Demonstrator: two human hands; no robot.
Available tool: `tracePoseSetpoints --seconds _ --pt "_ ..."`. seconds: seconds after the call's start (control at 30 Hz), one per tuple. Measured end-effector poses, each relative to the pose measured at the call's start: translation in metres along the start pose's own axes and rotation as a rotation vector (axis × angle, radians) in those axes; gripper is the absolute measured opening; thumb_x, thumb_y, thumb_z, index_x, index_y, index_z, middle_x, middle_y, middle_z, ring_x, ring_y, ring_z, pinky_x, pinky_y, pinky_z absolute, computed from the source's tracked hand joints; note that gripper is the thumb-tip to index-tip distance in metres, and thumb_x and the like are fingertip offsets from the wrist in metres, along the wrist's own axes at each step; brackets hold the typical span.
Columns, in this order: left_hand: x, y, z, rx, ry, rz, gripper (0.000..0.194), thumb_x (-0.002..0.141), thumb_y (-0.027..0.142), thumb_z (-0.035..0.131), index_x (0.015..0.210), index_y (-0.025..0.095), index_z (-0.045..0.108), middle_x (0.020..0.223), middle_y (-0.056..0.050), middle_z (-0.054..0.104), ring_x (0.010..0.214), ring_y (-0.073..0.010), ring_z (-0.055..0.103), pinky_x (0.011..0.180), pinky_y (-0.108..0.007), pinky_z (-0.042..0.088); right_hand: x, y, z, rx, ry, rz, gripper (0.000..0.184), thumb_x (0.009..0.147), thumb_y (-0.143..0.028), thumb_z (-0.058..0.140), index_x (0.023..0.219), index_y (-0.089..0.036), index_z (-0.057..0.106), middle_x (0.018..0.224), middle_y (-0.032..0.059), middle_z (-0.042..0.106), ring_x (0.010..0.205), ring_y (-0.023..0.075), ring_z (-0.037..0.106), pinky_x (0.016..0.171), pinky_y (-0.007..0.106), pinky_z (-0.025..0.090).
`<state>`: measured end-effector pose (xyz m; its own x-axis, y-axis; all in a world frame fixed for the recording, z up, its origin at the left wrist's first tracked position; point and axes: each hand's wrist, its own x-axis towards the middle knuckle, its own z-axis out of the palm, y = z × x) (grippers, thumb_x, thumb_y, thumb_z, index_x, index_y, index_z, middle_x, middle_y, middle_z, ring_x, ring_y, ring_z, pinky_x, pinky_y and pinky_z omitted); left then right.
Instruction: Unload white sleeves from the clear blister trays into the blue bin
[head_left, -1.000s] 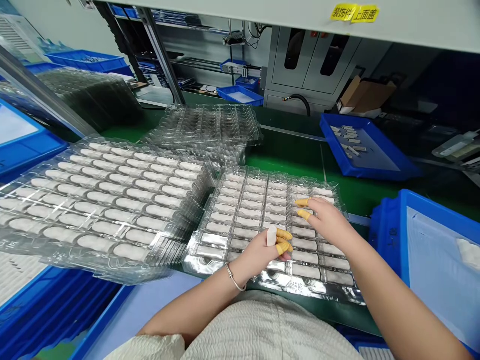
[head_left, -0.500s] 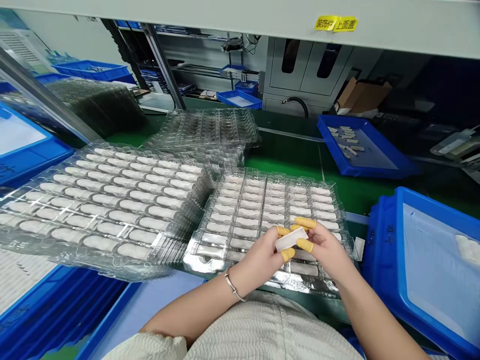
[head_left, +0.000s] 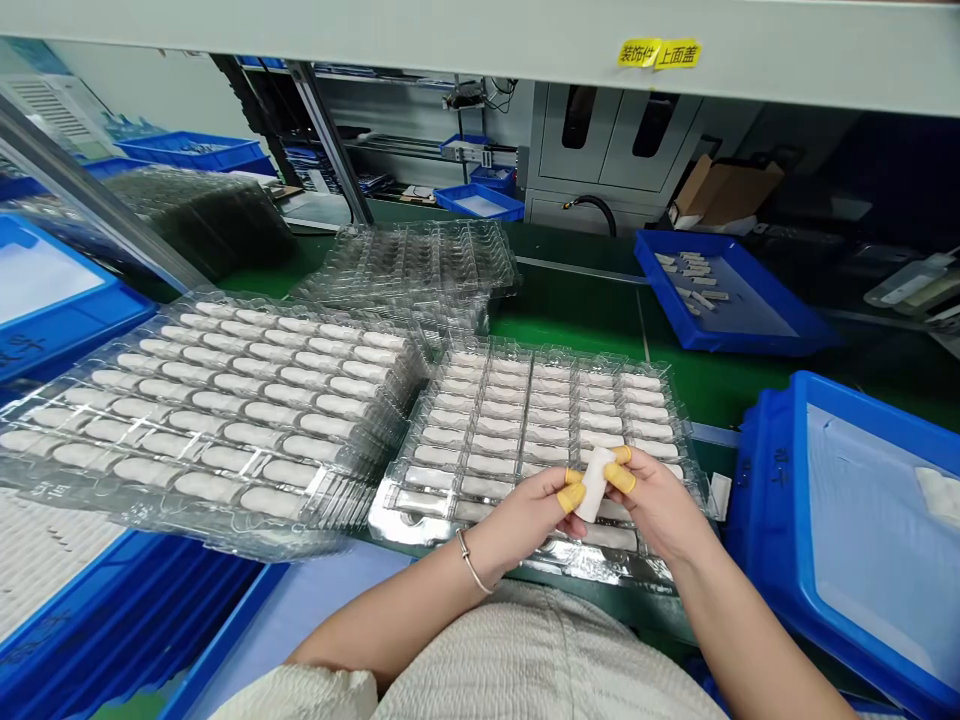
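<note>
Between my hands is a small white oblong part (head_left: 595, 486) with a smooth, rounded face, tilted nearly upright. My left hand (head_left: 541, 510), yellow covers on its fingertips, pinches the lower left side. On the upper right side, my right hand (head_left: 654, 497) grips it with fingertips covered the same way. Below them lies a clear plastic tray (head_left: 390, 520) whose pockets hold rows of similar white parts. To its left stands a stack of clear trays (head_left: 330, 525), the top one filled with white parts.
A blue bin (head_left: 806, 560) stands at the right with a few white pieces. Behind it, another blue bin (head_left: 795, 345) holds several small pieces. Stacked clear trays (head_left: 420, 255) sit at the back. A metal post (head_left: 97, 190) rises at left, and a shelf beam (head_left: 375, 30) crosses overhead.
The white part has been turned from lying slanted to nearly upright, and its rounded face now shows. Both hands have shifted their fingers around it.
</note>
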<state>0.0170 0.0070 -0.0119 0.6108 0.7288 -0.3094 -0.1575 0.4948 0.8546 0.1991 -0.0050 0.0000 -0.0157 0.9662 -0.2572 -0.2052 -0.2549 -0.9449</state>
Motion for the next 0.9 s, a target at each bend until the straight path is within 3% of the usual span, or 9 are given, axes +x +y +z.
tracePoseSetpoints --seconds 0.1,0.23,0.33,0.43,0.53,0.63,0.73,0.8,0.9 --pt "0.000 0.001 0.001 -0.201 0.004 -0.106 0.055 0.064 0.057 0.081 0.093 0.016 0.061 0.077 0.001 0.063 0.058 -0.0090 0.058 0.069 -0.029 0.050 0.000 0.000 0.000 0.040 0.006 0.034 0.035 0.070 -0.050 0.081 0.073 -0.019 0.067 0.068 -0.0016 0.057 0.062 0.0113 0.045 0.060 0.024 0.039" --pt "0.000 0.002 0.003 -0.266 0.018 -0.121 0.052 0.064 0.055 0.082 0.089 0.016 0.059 0.072 0.001 0.063 0.057 -0.0092 0.060 0.069 -0.028 0.051 0.003 0.002 -0.003 0.000 0.058 0.060 0.039 0.069 -0.055 0.080 0.077 -0.018 0.070 0.070 0.0010 0.062 0.065 0.0136 0.050 0.060 0.026 0.041" --pt "0.002 0.001 0.001 -0.237 0.058 -0.069 0.050 0.065 0.055 0.081 0.087 0.017 0.057 0.074 0.000 0.065 0.060 -0.0105 0.061 0.070 -0.029 0.052 0.003 0.005 -0.002 -0.111 0.108 0.046 0.041 0.071 -0.056 0.077 0.089 -0.020 0.072 0.078 0.0029 0.067 0.072 0.0167 0.057 0.062 0.027 0.044" --pt "0.005 -0.003 -0.003 -0.028 0.083 0.087 0.039 0.073 0.050 0.076 0.083 0.016 0.059 0.076 0.000 0.065 0.068 -0.0132 0.062 0.072 -0.029 0.050 -0.001 0.008 0.003 -0.290 0.044 0.024 0.037 0.072 -0.049 0.077 0.095 -0.021 0.070 0.088 0.0040 0.069 0.081 0.0206 0.062 0.069 0.031 0.049" --pt "0.007 -0.006 -0.007 0.243 0.083 0.237 0.024 0.082 0.039 0.068 0.078 0.016 0.062 0.078 -0.002 0.065 0.077 -0.0153 0.061 0.075 -0.028 0.048 -0.001 0.003 0.007 -0.566 0.016 -0.008 0.028 0.071 -0.041 0.075 0.090 -0.021 0.067 0.085 0.0031 0.069 0.078 0.0217 0.063 0.069 0.033 0.051" --pt "0.010 -0.010 -0.010 0.262 0.089 0.232 0.021 0.084 0.036 0.065 0.093 0.017 0.065 0.093 -0.005 0.067 0.086 -0.0177 0.063 0.079 -0.031 0.049 0.013 -0.019 -0.001 -0.898 -0.005 -0.100 0.020 0.077 -0.038 0.069 0.088 -0.022 0.067 0.088 0.0023 0.069 0.079 0.0209 0.063 0.070 0.032 0.050" --pt "0.011 -0.013 -0.012 0.169 0.105 0.184 0.036 0.081 0.039 0.069 0.110 0.019 0.062 0.107 -0.008 0.065 0.092 -0.0190 0.065 0.083 -0.034 0.050 0.047 -0.051 -0.021 -1.362 0.038 -0.294 0.022 0.086 -0.040 0.061 0.097 -0.022 0.067 0.100 0.0052 0.070 0.090 0.0230 0.064 0.073 0.031 0.049" --pt "0.011 -0.014 -0.013 0.138 0.097 0.170 0.039 0.080 0.043 0.071 0.108 0.018 0.063 0.105 -0.008 0.065 0.089 -0.0183 0.065 0.084 -0.034 0.050 0.075 -0.068 -0.032 -1.739 -0.002 -0.380 0.022 0.090 -0.035 0.056 0.101 -0.019 0.067 0.105 0.0094 0.070 0.095 0.0253 0.064 0.074 0.032 0.047" --pt "0.011 -0.015 -0.016 0.140 0.073 0.176 0.037 0.080 0.048 0.070 0.100 0.018 0.064 0.097 -0.006 0.065 0.084 -0.0169 0.064 0.082 -0.033 0.050 0.110 -0.076 -0.038 -1.921 -0.146 -0.409 0.012 0.085 -0.022 0.060 0.092 -0.017 0.069 0.096 0.0104 0.072 0.095 0.0265 0.064 0.078 0.033 0.045"
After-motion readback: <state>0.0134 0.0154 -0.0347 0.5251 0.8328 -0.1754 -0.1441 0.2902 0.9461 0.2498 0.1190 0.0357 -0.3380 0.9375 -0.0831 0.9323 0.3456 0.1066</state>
